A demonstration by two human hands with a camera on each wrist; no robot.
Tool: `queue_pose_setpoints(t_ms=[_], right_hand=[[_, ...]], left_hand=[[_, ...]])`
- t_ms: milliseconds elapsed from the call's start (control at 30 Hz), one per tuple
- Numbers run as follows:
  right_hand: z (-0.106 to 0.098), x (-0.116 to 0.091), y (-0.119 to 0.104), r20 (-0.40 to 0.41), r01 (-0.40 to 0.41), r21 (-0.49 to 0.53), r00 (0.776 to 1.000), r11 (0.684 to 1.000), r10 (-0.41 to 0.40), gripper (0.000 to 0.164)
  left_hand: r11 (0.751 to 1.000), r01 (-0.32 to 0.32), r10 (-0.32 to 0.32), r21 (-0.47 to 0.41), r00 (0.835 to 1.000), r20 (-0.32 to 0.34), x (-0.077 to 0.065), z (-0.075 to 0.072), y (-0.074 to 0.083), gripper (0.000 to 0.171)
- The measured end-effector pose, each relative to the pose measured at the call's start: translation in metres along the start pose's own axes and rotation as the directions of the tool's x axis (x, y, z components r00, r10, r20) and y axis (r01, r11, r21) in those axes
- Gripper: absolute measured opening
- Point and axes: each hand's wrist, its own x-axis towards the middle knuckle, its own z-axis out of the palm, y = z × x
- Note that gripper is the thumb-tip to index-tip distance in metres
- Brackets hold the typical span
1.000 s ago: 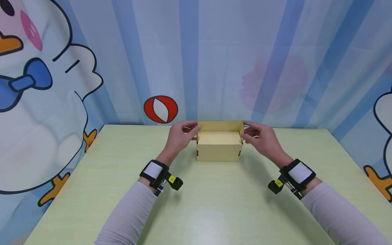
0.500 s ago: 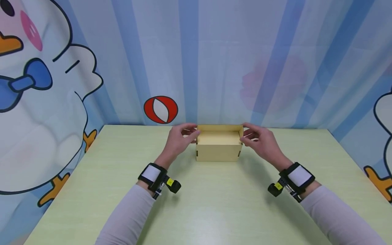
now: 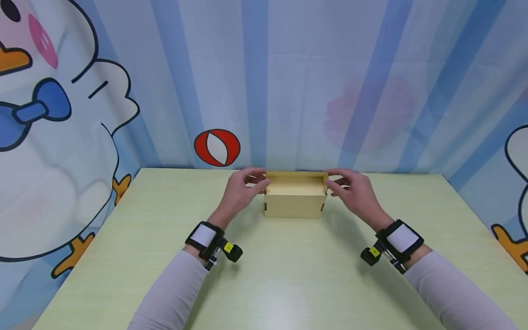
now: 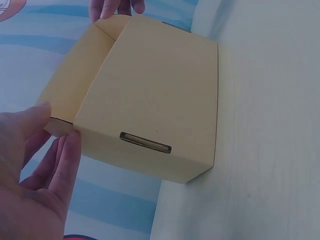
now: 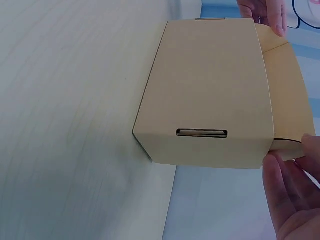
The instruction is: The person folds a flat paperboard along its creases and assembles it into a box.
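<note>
A small plain yellowish-tan cardboard box [image 3: 294, 206] stands on the table near its back edge. Its open upper part shows an inner face and a low raised rim [image 3: 297, 174] at the far side. My left hand [image 3: 241, 190] pinches the upper left edge between thumb and fingers; the left wrist view shows the thumb inside a side flap [image 4: 60, 126]. On the opposite side, my right hand [image 3: 354, 188] grips the upper right edge, with the matching flap [image 5: 286, 148] between thumb and fingers. A narrow slot [image 4: 145, 142] runs along the box's edge. The box's underside is hidden.
The pale wood-look table [image 3: 288, 275] extends in front and to both sides. Behind it hangs a blue striped curtain [image 3: 305, 91] with cartoon ducks and a printed red-and-white ball [image 3: 217, 147]. Each wrist wears a strapped camera [image 3: 233, 253].
The far rim of the box's upper part has come down, with both hands keeping hold of its sides. The lower part of the box stays in place.
</note>
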Motion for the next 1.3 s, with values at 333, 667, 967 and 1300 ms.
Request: queue_pose_setpoints(t_ms=[333,667,967,1300], right_hand=[[0.001,-0.002,0.001,-0.005,0.074,-0.012,0.997,0.997,-0.074,0.035],[0.001,-0.004,0.008,0.008,0.082,-0.019,0.997,0.996,-0.082,0.038],[0.003,-0.008,0.014,0.019,0.118,-0.033,0.993,0.992,-0.118,0.039],[0.006,-0.012,0.017,-0.009,0.211,-0.097,0.977,0.973,-0.213,0.042]], left_hand=[[0.998,-0.051,0.052,0.046,0.999,-0.001,-0.002,-0.001,-0.006,0.033],[0.995,-0.068,0.067,0.069,0.998,0.019,-0.004,-0.002,-0.007,0.033],[0.988,-0.116,0.111,0.101,0.992,0.053,-0.004,-0.004,-0.009,0.033],[0.976,-0.154,0.143,0.156,0.987,0.078,-0.005,-0.005,-0.009,0.033]])
